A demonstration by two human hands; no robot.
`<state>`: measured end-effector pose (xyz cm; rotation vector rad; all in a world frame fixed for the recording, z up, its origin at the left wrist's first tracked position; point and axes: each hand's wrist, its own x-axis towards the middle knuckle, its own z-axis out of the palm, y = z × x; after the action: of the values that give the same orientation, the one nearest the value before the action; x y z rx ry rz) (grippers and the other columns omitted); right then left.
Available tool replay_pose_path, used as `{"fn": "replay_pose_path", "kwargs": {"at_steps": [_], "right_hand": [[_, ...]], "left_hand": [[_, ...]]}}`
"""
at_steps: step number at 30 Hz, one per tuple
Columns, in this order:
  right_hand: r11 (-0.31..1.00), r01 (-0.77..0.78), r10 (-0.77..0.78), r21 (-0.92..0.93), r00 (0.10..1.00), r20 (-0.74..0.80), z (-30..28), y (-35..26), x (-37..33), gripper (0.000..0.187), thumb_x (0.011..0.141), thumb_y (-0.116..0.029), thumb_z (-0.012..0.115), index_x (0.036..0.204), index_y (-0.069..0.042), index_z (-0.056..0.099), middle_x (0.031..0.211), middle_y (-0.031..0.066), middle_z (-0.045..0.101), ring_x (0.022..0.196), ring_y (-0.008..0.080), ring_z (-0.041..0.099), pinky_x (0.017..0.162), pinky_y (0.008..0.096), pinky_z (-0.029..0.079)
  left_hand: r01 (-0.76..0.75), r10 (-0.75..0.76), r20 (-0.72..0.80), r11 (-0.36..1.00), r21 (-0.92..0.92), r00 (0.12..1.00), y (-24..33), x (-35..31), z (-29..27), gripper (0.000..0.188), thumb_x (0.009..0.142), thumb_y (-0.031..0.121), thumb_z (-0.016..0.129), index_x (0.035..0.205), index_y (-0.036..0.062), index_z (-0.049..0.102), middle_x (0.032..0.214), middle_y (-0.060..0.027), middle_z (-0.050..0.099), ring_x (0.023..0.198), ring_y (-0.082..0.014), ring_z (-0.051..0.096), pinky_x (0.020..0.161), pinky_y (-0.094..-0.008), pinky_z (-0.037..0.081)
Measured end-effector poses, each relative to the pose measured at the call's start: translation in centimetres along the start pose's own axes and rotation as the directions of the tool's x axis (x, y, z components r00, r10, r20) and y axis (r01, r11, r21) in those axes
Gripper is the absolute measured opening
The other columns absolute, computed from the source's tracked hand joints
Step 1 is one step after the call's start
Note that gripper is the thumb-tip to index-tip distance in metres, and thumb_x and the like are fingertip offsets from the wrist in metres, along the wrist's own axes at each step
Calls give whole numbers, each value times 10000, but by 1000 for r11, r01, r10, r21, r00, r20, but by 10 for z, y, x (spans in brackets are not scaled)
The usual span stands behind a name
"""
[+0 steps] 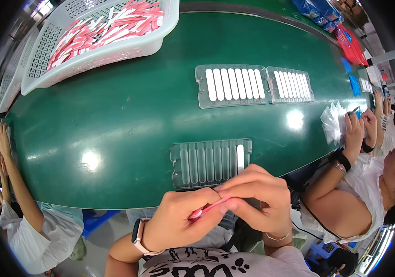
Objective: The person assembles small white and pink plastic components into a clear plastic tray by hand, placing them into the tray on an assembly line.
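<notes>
Both my hands meet just over the table's near edge, closed around a thin pink-and-white strip (222, 201). My left hand (179, 219) grips one end, and part of the strip shows in its curled fingers. At the other end, the fingertips of my right hand (259, 198) pinch it. Right in front of them lies a clear slotted tray (176, 168). A white strip (240, 158) fills its rightmost visible slot; the other slots in view are bare. My right fingers cover the tray's lower right corner.
Farther back, two clear trays (200, 94) (311, 92) full of white strips lie end to end. A white plastic basket (100, 48) heaped with pink and white strips (109, 30) stands far left. Co-workers sit at both sides; clear plastic bags (333, 124) lie at right.
</notes>
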<state>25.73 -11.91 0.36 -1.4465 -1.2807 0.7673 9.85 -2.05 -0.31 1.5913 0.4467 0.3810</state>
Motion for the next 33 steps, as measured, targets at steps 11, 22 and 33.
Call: {"fn": "replay_pose_path", "kwargs": {"at_steps": [11,22,33], "right_hand": [[398,208,-287,-894,953,94,2,9,-10,128,678,-149,721,778,-81,679,949,-9,653,968,175,554,747,384,269],[107,59,-138,-992,989,44,29,-6,-16,356,742,-348,678,909,-34,662,1193,42,580,1154,284,456,839,493,229],[387,63,-37,-920,998,53,10,-24,-3,284,720,-309,718,883,-83,660,1095,49,607,1021,240,520,819,461,297]], "left_hand": [[376,-440,161,462,-803,883,-4,-3,-29,250,932,253,374,989,27,465,604,-39,453,469,-69,307,443,-218,265],[461,-481,210,494,-737,851,1,-4,-21,199,891,195,368,987,35,438,640,-56,474,480,-75,329,454,-216,277],[476,-470,229,517,-711,853,1,-4,-19,176,911,167,363,1059,74,389,650,-43,452,507,-68,332,464,-213,273]]}}
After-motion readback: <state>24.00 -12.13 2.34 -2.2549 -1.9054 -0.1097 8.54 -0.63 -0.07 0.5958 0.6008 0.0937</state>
